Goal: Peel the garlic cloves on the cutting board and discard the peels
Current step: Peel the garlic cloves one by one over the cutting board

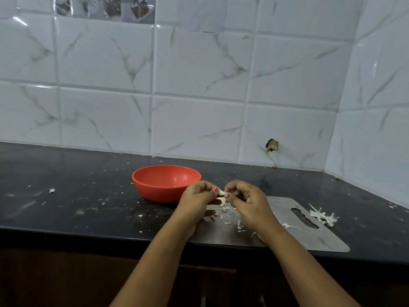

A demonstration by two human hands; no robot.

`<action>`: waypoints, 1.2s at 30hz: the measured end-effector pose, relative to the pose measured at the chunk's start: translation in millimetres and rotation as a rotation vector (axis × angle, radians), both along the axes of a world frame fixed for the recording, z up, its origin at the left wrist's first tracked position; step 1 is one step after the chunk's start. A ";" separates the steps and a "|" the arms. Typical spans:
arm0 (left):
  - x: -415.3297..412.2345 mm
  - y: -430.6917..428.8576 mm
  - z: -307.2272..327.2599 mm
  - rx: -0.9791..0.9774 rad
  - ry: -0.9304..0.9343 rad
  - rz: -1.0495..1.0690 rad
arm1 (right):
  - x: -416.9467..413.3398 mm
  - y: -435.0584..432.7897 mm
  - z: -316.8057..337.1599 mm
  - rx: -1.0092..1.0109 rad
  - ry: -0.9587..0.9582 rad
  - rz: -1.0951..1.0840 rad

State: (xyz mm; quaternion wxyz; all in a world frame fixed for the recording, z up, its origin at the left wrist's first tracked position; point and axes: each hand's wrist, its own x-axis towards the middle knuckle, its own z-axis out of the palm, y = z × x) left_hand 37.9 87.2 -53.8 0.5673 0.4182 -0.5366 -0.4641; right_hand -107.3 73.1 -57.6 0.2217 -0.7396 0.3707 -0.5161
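Note:
A small white garlic clove [221,192] is held in the air between both thumbs, just above the steel cutting board [309,237]. My left hand [197,197] pinches its left end and my right hand [245,199] pinches its right end, fingers curled. Thin white peels [225,214] lie scattered on the board under my hands. Much of the board's left part is hidden by my forearms.
An orange-red bowl [164,181] stands on the black counter [66,196] just behind my left hand. A pile of peel scraps [322,216] lies off the board's right end. Tiled walls close the back and right side. The counter edge runs near me.

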 end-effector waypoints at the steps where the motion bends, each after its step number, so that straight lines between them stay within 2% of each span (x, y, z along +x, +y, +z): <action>1: 0.0 -0.5 -0.4 0.002 0.006 0.007 | 1.0 0.1 0.0 0.003 0.003 -0.001; 4: -2.3 -1.8 -2.3 -0.003 -0.006 0.068 | 2.6 0.8 1.0 -0.061 0.062 -0.080; 8: -4.2 -5.7 -7.7 -0.036 -0.081 0.175 | 5.5 0.9 -2.0 -0.255 0.235 -0.234; 12: -3.7 -1.9 -4.0 0.009 -0.070 0.183 | 5.6 2.2 -4.9 -0.378 0.350 -0.236; 19: -4.1 -2.5 -2.7 0.029 -0.074 0.144 | 5.8 3.4 -1.2 -0.312 0.264 -0.148; 30: -4.6 -6.4 -4.9 0.046 -0.068 0.223 | 6.0 2.5 -2.2 -0.273 0.317 -0.129; 36: -2.9 -4.5 -4.4 0.043 -0.035 0.220 | 5.4 3.8 -1.3 -0.185 0.199 -0.071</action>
